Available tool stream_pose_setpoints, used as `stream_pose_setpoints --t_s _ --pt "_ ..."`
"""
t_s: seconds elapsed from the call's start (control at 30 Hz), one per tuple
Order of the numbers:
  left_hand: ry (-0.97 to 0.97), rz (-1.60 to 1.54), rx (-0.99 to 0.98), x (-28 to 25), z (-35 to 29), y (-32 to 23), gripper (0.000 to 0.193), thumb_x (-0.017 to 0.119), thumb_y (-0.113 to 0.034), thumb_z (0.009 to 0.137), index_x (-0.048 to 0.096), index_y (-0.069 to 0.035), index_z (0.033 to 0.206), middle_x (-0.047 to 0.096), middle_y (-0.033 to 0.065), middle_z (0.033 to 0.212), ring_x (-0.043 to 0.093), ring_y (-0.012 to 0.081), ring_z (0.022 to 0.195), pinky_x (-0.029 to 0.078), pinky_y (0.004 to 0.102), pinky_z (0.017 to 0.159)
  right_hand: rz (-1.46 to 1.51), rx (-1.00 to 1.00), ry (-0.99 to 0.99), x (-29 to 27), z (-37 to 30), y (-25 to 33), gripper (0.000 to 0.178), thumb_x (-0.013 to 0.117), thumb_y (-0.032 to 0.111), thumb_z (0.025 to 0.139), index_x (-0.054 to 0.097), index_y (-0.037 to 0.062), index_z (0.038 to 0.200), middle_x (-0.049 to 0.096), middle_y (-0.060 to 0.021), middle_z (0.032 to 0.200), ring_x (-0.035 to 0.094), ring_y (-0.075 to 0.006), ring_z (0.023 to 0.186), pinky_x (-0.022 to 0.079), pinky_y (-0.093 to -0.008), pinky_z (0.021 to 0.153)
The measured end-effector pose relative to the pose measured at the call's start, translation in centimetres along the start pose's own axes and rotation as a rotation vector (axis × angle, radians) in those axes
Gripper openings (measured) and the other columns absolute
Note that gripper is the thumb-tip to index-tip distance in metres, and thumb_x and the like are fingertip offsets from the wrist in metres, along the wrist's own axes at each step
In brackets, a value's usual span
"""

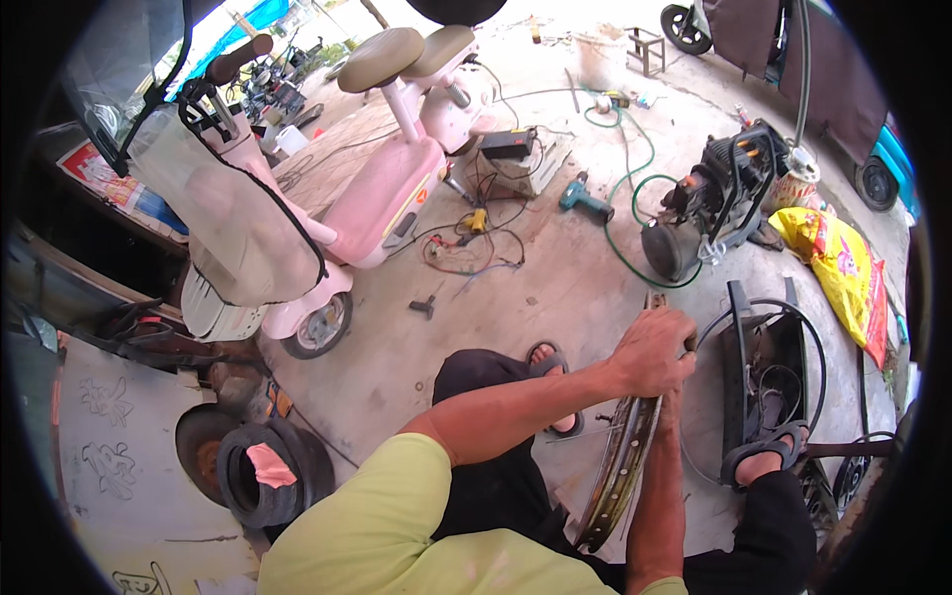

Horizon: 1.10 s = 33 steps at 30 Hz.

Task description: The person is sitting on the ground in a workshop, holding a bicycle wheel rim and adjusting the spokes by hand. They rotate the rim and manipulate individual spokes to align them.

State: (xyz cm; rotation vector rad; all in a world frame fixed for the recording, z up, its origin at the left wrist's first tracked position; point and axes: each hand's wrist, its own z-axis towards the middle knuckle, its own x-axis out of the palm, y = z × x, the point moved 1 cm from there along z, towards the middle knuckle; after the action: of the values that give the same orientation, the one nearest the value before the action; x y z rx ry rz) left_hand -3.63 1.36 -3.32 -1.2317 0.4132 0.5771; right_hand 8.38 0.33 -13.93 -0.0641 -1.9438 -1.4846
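Observation:
A narrow metal wheel rim (617, 474) with a row of holes stands on edge between my legs. My left hand (650, 349) is closed around its upper part, and the rim's top end shows just above the knuckles. Thin spokes stick out from the rim's left side. My right forearm rises along the rim's right side. My right hand (673, 395) meets the left one near the top of the rim, and its fingers are mostly hidden behind the left hand.
A pink electric scooter (387, 198) stands ahead left. Beyond the rim lie a teal cordless drill (587, 198), a green hose (635, 164) and an air compressor (714, 198). A black wheel-like hoop (823, 347) is at right, stacked tyres (248, 486) at left, a yellow sack (833, 258) far right.

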Motion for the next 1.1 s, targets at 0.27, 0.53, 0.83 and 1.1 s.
stream_pose_setpoints --t_s 0.27,0.53,0.83,1.1 --pt "0.0 0.011 -0.012 -0.05 -0.29 -0.22 0.019 0.065 -0.019 0.076 0.059 -0.004 0.087 0.061 0.0153 0.089 0.057 0.0357 0.093 0.042 0.0463 0.088 0.0 0.005 0.017 0.22 0.22 0.0 0.029 0.068 0.024 0.095 0.061 0.0054 0.117 0.062 0.0007 0.108 0.061 -0.0091 0.094 0.052 -0.0265 0.078" --pt "-0.006 -0.001 -0.015 -0.31 -0.14 -0.15 0.019 0.066 -0.017 0.075 0.06 -0.004 0.086 0.061 0.0158 0.088 0.058 0.0363 0.093 0.043 0.0463 0.088 0.0 -0.005 0.014 0.02 0.25 -0.04 0.03 0.068 0.024 0.095 0.061 0.0053 0.117 0.062 0.0005 0.108 0.061 -0.0095 0.095 0.052 -0.0266 0.079" --pt "-0.003 -0.001 -0.017 -0.3 -0.25 -0.53 0.018 0.067 -0.017 0.074 0.06 -0.004 0.085 0.061 0.0166 0.089 0.058 0.0373 0.093 0.043 0.0466 0.088 0.005 -0.018 0.015 0.02 0.37 -0.07 0.03 0.068 0.024 0.095 0.061 0.0052 0.118 0.062 0.0003 0.109 0.061 -0.0099 0.096 0.052 -0.0267 0.08" --pt "-0.007 -0.018 -0.009 -0.14 0.04 0.14 0.019 0.067 -0.016 0.074 0.06 -0.003 0.085 0.061 0.0171 0.089 0.058 0.0375 0.094 0.043 0.0471 0.089 0.003 -0.052 0.004 -0.14 0.35 -0.33 0.031 0.068 0.024 0.095 0.06 0.0051 0.118 0.062 0.0001 0.11 0.061 -0.0102 0.097 0.052 -0.0268 0.081"
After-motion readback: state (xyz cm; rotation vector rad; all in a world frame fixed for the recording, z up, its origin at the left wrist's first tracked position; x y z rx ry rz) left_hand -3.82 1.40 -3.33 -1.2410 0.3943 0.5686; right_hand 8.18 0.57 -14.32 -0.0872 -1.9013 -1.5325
